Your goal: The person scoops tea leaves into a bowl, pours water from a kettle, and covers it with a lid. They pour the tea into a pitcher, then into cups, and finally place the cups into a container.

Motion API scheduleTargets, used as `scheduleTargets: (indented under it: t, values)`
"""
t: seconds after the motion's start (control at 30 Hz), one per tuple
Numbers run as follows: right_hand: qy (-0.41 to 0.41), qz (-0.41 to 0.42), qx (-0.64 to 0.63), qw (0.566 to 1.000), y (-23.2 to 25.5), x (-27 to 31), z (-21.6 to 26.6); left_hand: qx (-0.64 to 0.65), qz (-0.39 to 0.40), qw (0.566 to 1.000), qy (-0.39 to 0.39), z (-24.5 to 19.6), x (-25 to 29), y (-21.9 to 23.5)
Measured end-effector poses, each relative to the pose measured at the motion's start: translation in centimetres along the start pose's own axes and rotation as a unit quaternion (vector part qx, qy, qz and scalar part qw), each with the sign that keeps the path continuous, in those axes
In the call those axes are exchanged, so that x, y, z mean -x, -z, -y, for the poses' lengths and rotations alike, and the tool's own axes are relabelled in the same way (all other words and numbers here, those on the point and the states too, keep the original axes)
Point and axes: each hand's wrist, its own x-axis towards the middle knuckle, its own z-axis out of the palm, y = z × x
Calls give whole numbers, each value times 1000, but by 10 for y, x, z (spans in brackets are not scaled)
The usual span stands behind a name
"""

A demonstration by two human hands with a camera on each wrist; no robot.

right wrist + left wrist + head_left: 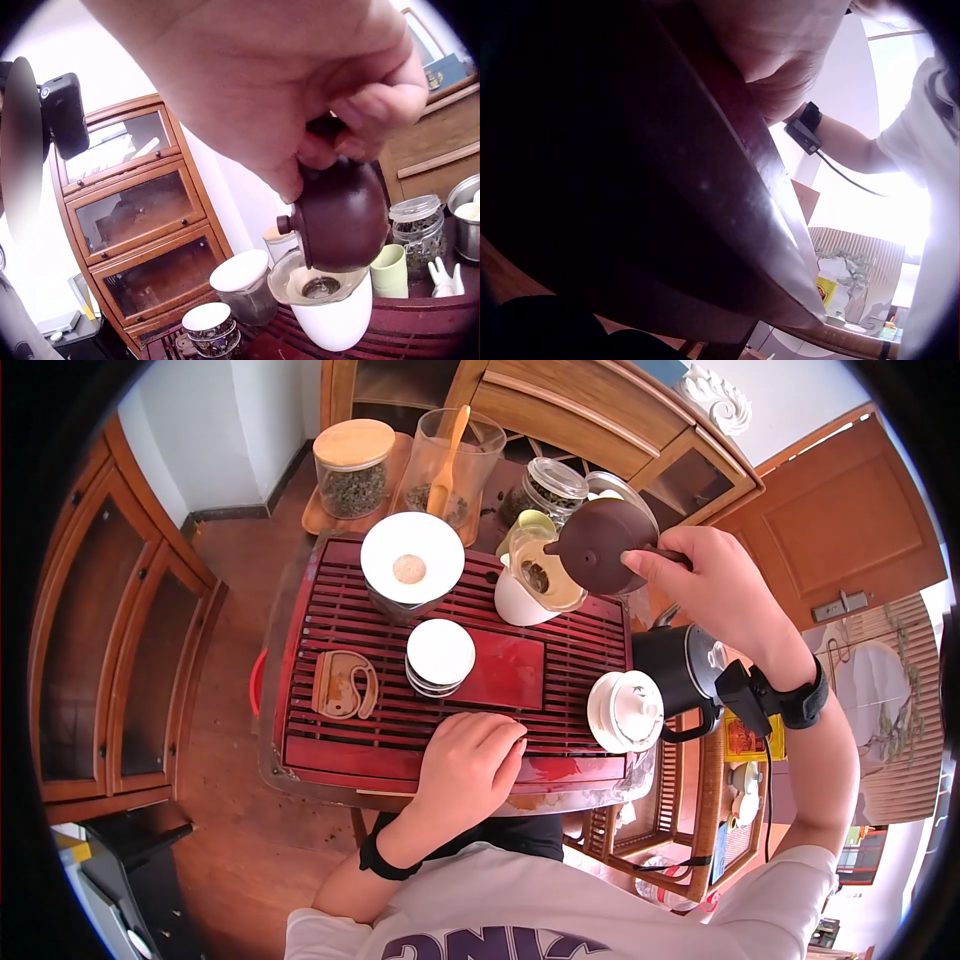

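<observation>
My right hand [720, 585] grips a dark brown clay teapot [600, 540] by its handle. The teapot is tipped on its side, with its spout close over a strainer [289, 271] in the mouth of a white pitcher [337, 322]. Dark wet matter shows inside the strainer. In the right wrist view the thumb lies by the lid's rim, and the lid is on. My left hand [470, 760] rests at the front edge of the red slatted tea tray [330, 755], fingers loosely bent, holding nothing.
Stacked cups [440, 655], a white-topped glass vessel [412, 540] and a brown carved piece [345, 685] stand on the tray. A white lidded bowl [625, 710] and black kettle [675, 660] are at right. Tea jars [353, 485] and a green cup [388, 271] stand behind.
</observation>
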Motion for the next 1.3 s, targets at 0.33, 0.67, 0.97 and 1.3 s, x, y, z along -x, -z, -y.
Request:
scheduleTargets:
  t: [0.33, 0.67, 0.97, 1.3]
  values:
    - [48, -25, 68, 996, 1, -3, 1, -1, 0, 1000, 1, 0, 0, 0]
    - [88, -44, 95, 991, 0, -3, 3, -2, -3, 1000, 1, 0, 1, -1]
    - [155, -89, 153, 972, -1, -2, 7, -6, 1, 1000, 3, 0, 1, -1]
    - [183, -117, 196, 956, -1, 6, 10, -7, 0, 1000, -3, 0, 1, -1]
